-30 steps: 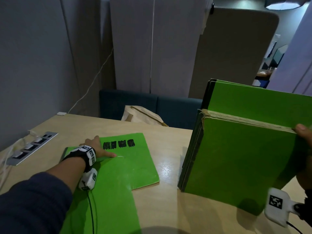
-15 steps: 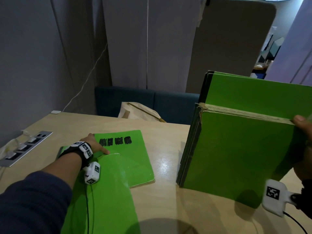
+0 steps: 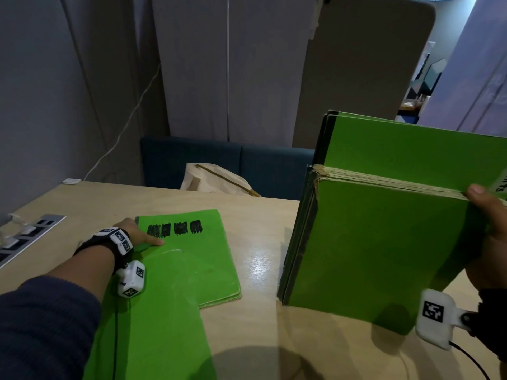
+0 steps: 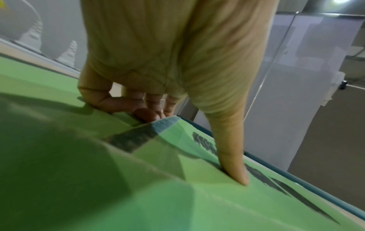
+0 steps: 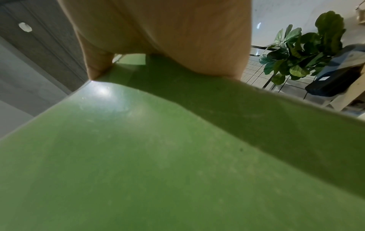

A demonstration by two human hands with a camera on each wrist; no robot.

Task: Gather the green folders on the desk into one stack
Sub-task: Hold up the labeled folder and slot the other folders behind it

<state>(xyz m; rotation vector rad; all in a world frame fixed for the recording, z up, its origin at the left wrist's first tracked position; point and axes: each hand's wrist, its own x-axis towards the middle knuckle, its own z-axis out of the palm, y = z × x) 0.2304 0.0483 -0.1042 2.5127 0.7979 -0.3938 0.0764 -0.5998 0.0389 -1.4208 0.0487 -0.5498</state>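
Note:
Several green folders (image 3: 378, 242) stand upright on edge on the right of the desk (image 3: 260, 267); my right hand (image 3: 491, 237) grips their top right corner, thumb on the front cover (image 5: 158, 156). On the left lies a flat green folder with black scribbles (image 3: 197, 256), a plainer green folder (image 3: 153, 325) overlapping its near part. My left hand (image 3: 140, 235) grips the scribbled folder's far left corner: its thumb (image 4: 233, 156) presses on top, the other fingers (image 4: 122, 104) curl round the edge.
A power strip (image 3: 30, 233) with plugs is set into the desk's far left. A brown paper bag (image 3: 216, 179) sits behind the desk on a dark blue bench (image 3: 247, 163). Grey partitions close off the back. Bare wood lies between the two folder groups.
The upright folders in my right hand have tilted up slightly. My left hand stays on the scribbled folder's corner, thumb slid a little further onto the cover.

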